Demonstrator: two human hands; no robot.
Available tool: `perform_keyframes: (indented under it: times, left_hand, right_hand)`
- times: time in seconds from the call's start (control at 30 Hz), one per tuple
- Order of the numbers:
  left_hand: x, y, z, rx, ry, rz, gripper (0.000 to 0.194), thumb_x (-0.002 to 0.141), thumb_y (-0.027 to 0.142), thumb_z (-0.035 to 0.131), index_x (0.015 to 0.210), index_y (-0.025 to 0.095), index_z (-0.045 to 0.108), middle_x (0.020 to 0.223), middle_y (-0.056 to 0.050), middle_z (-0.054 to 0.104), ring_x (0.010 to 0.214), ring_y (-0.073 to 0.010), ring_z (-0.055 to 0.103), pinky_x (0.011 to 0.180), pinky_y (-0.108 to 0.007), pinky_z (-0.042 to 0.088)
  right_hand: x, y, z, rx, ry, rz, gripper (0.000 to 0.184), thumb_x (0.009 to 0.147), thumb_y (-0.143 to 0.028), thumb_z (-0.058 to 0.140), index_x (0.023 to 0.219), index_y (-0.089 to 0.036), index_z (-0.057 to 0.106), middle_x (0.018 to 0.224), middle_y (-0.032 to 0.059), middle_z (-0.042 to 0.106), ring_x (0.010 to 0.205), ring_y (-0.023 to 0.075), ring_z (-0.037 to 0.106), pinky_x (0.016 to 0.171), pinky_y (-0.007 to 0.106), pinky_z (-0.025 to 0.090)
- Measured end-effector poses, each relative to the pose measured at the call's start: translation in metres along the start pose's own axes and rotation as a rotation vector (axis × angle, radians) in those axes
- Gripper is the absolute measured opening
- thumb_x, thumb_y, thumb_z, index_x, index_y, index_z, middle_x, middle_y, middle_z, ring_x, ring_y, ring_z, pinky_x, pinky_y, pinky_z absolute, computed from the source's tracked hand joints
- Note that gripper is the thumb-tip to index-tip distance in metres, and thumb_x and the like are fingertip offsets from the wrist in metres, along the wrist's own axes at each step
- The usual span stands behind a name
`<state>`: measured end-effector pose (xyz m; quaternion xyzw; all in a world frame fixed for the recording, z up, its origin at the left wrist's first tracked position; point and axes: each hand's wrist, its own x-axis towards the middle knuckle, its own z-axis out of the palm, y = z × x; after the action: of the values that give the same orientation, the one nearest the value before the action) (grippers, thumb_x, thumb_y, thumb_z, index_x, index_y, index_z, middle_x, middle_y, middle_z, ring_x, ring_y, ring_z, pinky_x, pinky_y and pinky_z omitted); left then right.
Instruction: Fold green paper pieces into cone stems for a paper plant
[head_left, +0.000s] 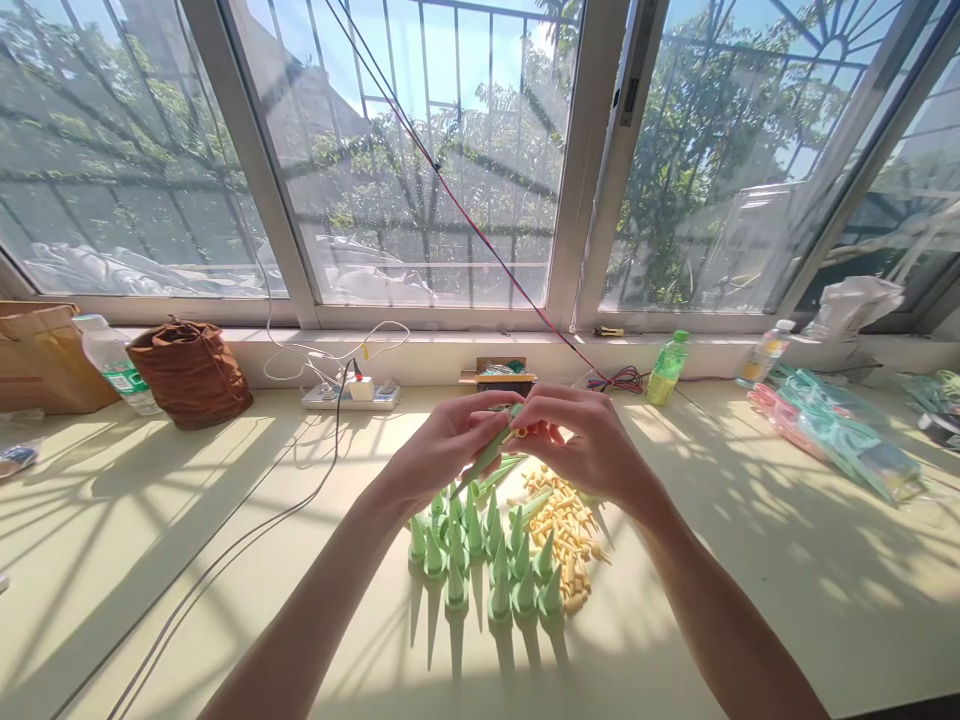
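Both hands meet above the far side of a group of green cones. My left hand (459, 432) is closed around a green cone (484, 458), its pointed end slanting down toward me. At the cone's wide end, the fingers of my right hand (574, 428) are pinched together, with a small yellowish piece (519, 432) showing between them. Below, several green cones (456, 585) stand upright on their round bases. Other cones (499, 478) lie on their sides behind them. To the right spreads a pile of small yellowish pieces (559, 520), partly shaded by my right arm.
A small open box (504, 374) sits behind my hands, near the windowsill. On the left are a power strip (352, 397), a dark cable (285, 512) and a brown bag (191, 372). To the right stand a green bottle (667, 368) and plastic packets (840, 430).
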<state>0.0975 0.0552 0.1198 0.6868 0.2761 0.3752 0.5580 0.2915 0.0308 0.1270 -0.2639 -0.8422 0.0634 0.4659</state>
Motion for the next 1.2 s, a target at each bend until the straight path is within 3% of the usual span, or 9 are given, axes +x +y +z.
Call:
perform_keyframes:
  times: [0.37, 0.53, 0.7, 0.77, 0.87, 0.97, 1.07, 1.2]
  left_hand:
    - [0.000, 0.006, -0.004, 0.064, 0.034, -0.043, 0.050, 0.088, 0.048, 0.064, 0.129, 0.020, 0.061, 0.078, -0.005, 0.066, 0.051, -0.0075, 0.045, 0.043, -0.020, 0.033]
    - [-0.001, 0.011, -0.011, 0.223, 0.168, -0.018, 0.044, 0.086, 0.046, 0.067, 0.120, 0.019, 0.063, 0.063, 0.002, 0.056, 0.045, -0.0070, 0.043, 0.038, -0.018, 0.031]
    - [-0.003, 0.012, -0.014, 0.298, 0.217, -0.027, 0.036, 0.084, 0.043, 0.070, 0.111, 0.020, 0.063, 0.064, 0.001, 0.060, 0.049, -0.0088, 0.051, 0.038, -0.017, 0.034]
    - [-0.004, 0.012, -0.013, 0.327, 0.208, -0.028, 0.033, 0.084, 0.043, 0.070, 0.107, 0.020, 0.062, 0.060, 0.002, 0.059, 0.049, -0.0091, 0.052, 0.038, -0.017, 0.034]
    - [-0.007, 0.012, -0.012, 0.349, 0.181, -0.024, 0.031, 0.085, 0.044, 0.070, 0.103, 0.020, 0.061, 0.056, 0.003, 0.059, 0.048, -0.0094, 0.053, 0.039, -0.017, 0.033]
    - [-0.009, 0.014, -0.012, 0.362, 0.174, -0.022, 0.031, 0.083, 0.044, 0.071, 0.100, 0.020, 0.060, 0.059, 0.002, 0.061, 0.049, -0.0097, 0.055, 0.039, -0.017, 0.033]
    - [-0.009, 0.018, -0.013, 0.386, 0.157, -0.031, 0.029, 0.083, 0.042, 0.072, 0.097, 0.020, 0.059, 0.058, 0.002, 0.062, 0.049, -0.0095, 0.056, 0.040, -0.017, 0.033]
    - [-0.011, 0.024, -0.016, 0.437, 0.112, -0.070, 0.026, 0.085, 0.041, 0.070, 0.094, 0.019, 0.060, 0.057, 0.001, 0.062, 0.048, -0.0096, 0.056, 0.039, -0.016, 0.031]
  right_hand:
    - [0.001, 0.009, 0.003, -0.004, 0.007, 0.024, 0.012, 0.087, -0.030, 0.070, 0.088, -0.018, 0.066, 0.079, -0.0007, 0.061, 0.066, 0.0092, 0.058, 0.064, 0.023, 0.046]
    - [-0.001, 0.013, -0.008, -0.078, -0.004, 0.113, 0.022, 0.085, -0.037, 0.073, 0.097, -0.019, 0.068, 0.082, 0.0012, 0.066, 0.066, 0.0111, 0.060, 0.063, 0.024, 0.048]
    - [0.001, 0.032, -0.011, -0.207, -0.043, 0.243, 0.015, 0.090, -0.032, 0.065, 0.089, -0.017, 0.067, 0.076, 0.0005, 0.065, 0.062, 0.0109, 0.057, 0.062, 0.025, 0.044]
    - [0.000, 0.049, -0.003, -0.253, -0.118, 0.308, 0.015, 0.092, -0.030, 0.061, 0.088, -0.017, 0.067, 0.076, 0.0007, 0.066, 0.067, 0.0119, 0.059, 0.065, 0.025, 0.043]
    - [-0.006, 0.080, 0.015, -0.452, -0.379, 0.522, 0.013, 0.094, -0.026, 0.057, 0.097, -0.018, 0.067, 0.088, 0.0034, 0.070, 0.083, 0.0148, 0.062, 0.073, 0.025, 0.044]
    - [-0.015, 0.105, 0.033, -0.488, -0.527, 0.608, 0.012, 0.089, -0.021, 0.063, 0.097, -0.018, 0.070, 0.097, 0.0078, 0.071, 0.089, 0.0187, 0.064, 0.071, 0.025, 0.045]
    - [-0.021, 0.118, 0.049, -0.506, -0.668, 0.652, 0.016, 0.087, -0.018, 0.066, 0.103, -0.017, 0.070, 0.106, 0.0090, 0.069, 0.100, 0.0205, 0.064, 0.080, 0.026, 0.050]
    - [-0.024, 0.122, 0.061, -0.551, -0.842, 0.740, 0.031, 0.095, -0.033, 0.060, 0.121, -0.017, 0.060, 0.122, 0.0099, 0.061, 0.104, 0.0212, 0.063, 0.088, 0.041, 0.054]
